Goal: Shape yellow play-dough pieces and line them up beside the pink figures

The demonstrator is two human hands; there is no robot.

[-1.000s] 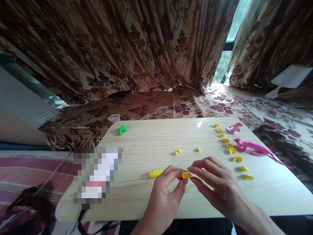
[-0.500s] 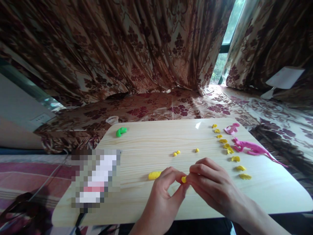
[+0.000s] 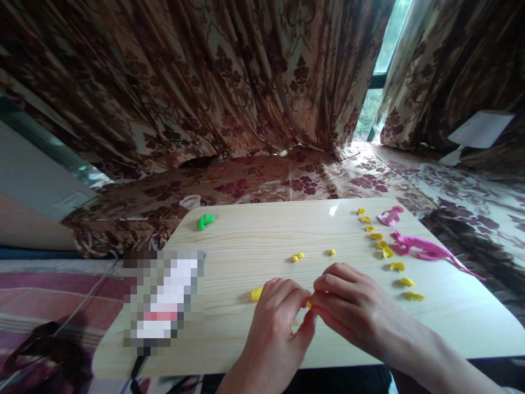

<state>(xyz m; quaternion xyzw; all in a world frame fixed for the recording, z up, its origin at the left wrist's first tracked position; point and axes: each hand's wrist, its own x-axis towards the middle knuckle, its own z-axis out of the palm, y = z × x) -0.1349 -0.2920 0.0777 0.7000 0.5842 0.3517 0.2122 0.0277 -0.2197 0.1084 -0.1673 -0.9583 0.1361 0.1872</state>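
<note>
Between the fingertips of my left hand (image 3: 279,323) and my right hand (image 3: 353,303) is a small yellow clay piece (image 3: 309,304), mostly hidden by the fingers. Both hands pinch it just above the table. Partly behind my left hand lies a thick yellow clay roll (image 3: 256,294). Beyond the hands sit two touching yellow clay balls (image 3: 297,256) and a single yellow ball (image 3: 332,252). A row of several thin, curled yellow clay pieces (image 3: 397,266) runs along the right side of the table.
On the pale wooden table (image 3: 229,241) are a green clay shape (image 3: 205,221) at the back left, a pink clay figure with a long tail (image 3: 426,248) and a lighter pink piece (image 3: 391,215) at right. A blurred-out object (image 3: 166,295) lies at left. A clear container (image 3: 190,202) stands behind.
My fingers have closed in around the yellow piece, which now shows less. My right hand has come up against my left fingertips. The view has shifted slightly.
</note>
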